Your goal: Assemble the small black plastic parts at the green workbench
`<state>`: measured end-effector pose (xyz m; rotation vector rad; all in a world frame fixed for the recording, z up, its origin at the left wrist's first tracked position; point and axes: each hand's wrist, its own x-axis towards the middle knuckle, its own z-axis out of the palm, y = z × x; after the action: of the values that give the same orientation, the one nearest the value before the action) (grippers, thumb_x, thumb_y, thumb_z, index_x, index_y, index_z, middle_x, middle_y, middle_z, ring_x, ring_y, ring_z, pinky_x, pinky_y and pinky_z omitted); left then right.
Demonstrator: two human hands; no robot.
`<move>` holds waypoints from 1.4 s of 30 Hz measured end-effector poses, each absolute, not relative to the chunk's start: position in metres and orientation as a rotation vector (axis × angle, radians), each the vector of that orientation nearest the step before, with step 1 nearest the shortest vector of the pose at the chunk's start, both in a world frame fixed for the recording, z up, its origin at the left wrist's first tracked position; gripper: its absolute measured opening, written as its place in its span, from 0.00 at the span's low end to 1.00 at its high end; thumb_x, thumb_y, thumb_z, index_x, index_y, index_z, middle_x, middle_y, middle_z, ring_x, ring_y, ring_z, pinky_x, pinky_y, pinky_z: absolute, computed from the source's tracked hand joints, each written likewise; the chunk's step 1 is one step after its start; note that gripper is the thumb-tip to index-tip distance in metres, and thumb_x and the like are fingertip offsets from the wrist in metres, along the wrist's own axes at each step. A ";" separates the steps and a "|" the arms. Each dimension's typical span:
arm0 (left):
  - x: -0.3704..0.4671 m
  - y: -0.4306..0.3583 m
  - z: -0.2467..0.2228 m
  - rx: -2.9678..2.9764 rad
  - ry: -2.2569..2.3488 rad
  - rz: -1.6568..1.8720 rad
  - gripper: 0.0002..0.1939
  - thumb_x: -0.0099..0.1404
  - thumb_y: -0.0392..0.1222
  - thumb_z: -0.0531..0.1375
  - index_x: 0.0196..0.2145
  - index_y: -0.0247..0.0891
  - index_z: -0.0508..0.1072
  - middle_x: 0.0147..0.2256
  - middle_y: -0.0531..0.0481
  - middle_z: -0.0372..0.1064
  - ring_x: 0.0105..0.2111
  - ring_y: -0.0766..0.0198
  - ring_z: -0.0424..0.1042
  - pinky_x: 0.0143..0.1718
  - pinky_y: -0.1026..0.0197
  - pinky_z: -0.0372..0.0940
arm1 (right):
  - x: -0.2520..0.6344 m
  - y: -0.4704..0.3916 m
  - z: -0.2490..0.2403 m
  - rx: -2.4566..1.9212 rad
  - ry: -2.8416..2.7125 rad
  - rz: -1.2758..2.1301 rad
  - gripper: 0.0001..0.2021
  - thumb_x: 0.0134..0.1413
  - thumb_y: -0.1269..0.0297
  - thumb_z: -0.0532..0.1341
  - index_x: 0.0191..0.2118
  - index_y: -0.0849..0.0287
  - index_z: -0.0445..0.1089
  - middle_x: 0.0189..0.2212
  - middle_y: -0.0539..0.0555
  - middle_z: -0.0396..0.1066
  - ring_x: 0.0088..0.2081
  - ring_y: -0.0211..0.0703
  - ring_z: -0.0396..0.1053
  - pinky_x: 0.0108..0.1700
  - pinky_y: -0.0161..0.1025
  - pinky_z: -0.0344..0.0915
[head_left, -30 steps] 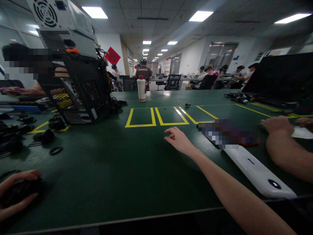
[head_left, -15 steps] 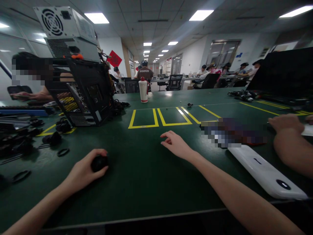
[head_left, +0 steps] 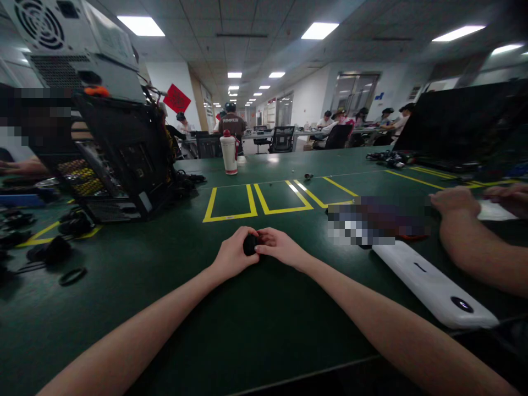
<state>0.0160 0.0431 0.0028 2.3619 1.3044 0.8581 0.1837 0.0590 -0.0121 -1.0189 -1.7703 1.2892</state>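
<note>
In the middle of the near table, my left hand (head_left: 234, 254) curls around a small black rounded object (head_left: 249, 245), its exact kind hard to make out. My right hand (head_left: 279, 246) meets it from the other side, with thumb and bent fingers closed against its right edge. Fingers of both hands hide part of the object. Just beyond them are yellow tape outlines (head_left: 230, 218) on the green tabletop (head_left: 264, 330).
An open computer case (head_left: 124, 159) with power supplies (head_left: 61, 33) on top stands left, near loose black parts (head_left: 49, 250) and a black ring (head_left: 73, 276). A bottle (head_left: 229, 154) stands behind. At right lie a long white device (head_left: 433, 283) and a co-worker's forearm (head_left: 474, 242).
My left hand has carried the black object rightward to the middle. My right hand has come against it, where before it hovered apart and held nothing. The view has turned slightly right.
</note>
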 end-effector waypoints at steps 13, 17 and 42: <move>-0.007 0.055 -0.004 2.077 0.968 0.856 0.32 0.50 0.39 0.63 0.52 0.40 0.57 0.50 0.44 0.59 0.50 0.55 0.61 0.51 0.50 0.58 | 0.181 0.060 -0.009 -0.930 -1.677 1.384 0.18 0.40 0.72 0.64 0.42 0.60 0.65 0.39 0.54 0.69 0.40 0.41 0.68 0.47 0.47 0.64; -0.007 0.054 -0.003 2.066 0.959 0.878 0.31 0.50 0.38 0.63 0.51 0.41 0.56 0.48 0.45 0.59 0.50 0.55 0.61 0.51 0.50 0.58 | 0.183 0.059 -0.007 -0.846 -1.706 1.397 0.19 0.38 0.72 0.65 0.41 0.58 0.64 0.41 0.53 0.67 0.41 0.42 0.68 0.46 0.48 0.64; -0.003 0.052 -0.005 2.108 1.033 0.978 0.32 0.47 0.37 0.64 0.49 0.39 0.56 0.46 0.45 0.59 0.47 0.55 0.62 0.50 0.50 0.58 | 0.168 0.052 -0.009 -0.753 -1.295 1.484 0.16 0.45 0.69 0.62 0.43 0.57 0.64 0.43 0.53 0.64 0.48 0.41 0.62 0.54 0.44 0.56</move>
<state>-0.0033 0.0520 -0.0048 2.1084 1.0334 0.9784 0.1682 0.0517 -0.0093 -0.7526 -1.2946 1.4843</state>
